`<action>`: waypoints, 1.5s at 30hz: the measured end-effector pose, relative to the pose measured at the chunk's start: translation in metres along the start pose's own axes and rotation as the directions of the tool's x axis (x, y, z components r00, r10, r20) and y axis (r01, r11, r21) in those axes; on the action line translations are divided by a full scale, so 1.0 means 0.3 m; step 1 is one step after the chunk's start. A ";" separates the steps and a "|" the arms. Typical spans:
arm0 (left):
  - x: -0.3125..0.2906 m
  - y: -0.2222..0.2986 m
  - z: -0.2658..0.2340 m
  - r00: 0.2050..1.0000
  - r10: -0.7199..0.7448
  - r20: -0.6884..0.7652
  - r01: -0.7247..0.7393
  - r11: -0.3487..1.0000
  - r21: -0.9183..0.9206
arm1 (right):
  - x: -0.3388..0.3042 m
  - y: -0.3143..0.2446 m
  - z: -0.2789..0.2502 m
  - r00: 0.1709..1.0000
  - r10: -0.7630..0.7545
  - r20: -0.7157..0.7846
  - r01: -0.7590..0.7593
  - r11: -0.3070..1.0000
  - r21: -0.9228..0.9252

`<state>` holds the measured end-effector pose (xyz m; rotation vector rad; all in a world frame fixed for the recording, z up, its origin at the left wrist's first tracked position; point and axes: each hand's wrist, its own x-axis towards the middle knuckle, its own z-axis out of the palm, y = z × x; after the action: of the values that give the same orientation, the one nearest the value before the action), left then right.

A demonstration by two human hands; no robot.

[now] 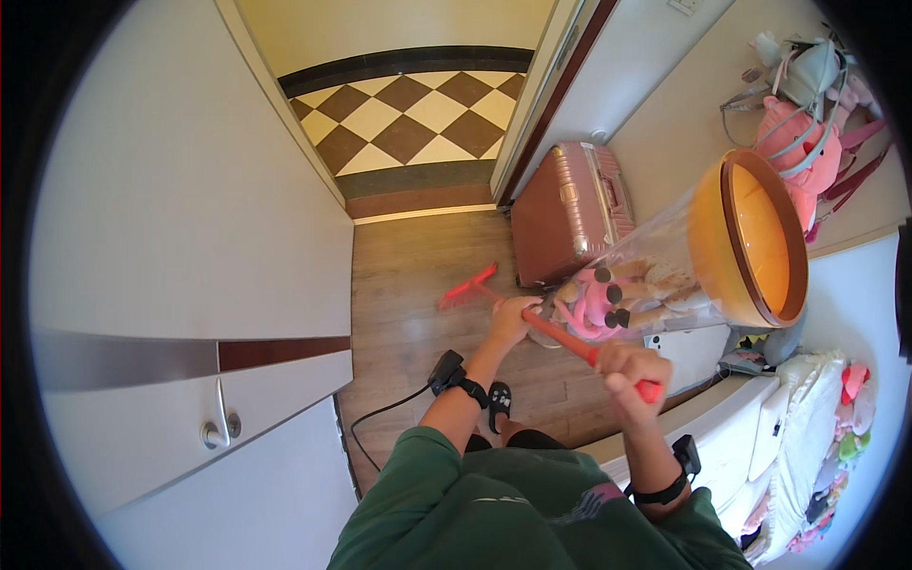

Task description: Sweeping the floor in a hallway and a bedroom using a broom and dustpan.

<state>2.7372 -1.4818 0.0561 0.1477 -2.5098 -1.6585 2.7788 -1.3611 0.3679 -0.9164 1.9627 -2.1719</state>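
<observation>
A red broom (564,339) slants across the middle, and both my hands are closed round its handle. My left hand (514,319) grips the lower part of the handle. Higher up, close to the handle's rounded end, my right hand (635,378) is wrapped round it. The broom's head (466,288) is down at the wood-look floor (408,285), left of a pink suitcase (556,218). Whether its bristles press on the floor, I cannot tell.
An open doorway with a sill (423,211) lies ahead, beyond it a checkered floor (404,133). To the left is a white door (180,218) with a lever handle. At right stand a clear container of plush toys with an orange top (708,247), hanging bags (803,133) and a bed (798,427).
</observation>
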 end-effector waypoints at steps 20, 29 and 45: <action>-1.070 -0.076 -0.393 0.815 -0.531 -0.232 0.575 0.688 0.443 | -0.204 -0.167 -0.276 0.997 0.078 0.013 -0.079 0.971 0.224; -1.582 0.366 -1.360 0.432 -0.171 -0.886 0.649 0.740 0.174 | -0.302 -0.053 -0.311 0.869 0.102 0.484 -0.208 0.963 0.171; -1.281 0.506 -1.792 0.299 0.087 -0.950 0.336 0.923 0.190 | -0.638 -0.550 -0.109 0.988 -0.121 -0.099 0.143 0.954 0.262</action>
<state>3.2017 -1.8517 0.3834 1.0668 -1.7280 -0.6285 2.9745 -1.2195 0.4491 -0.9522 1.6215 -2.5079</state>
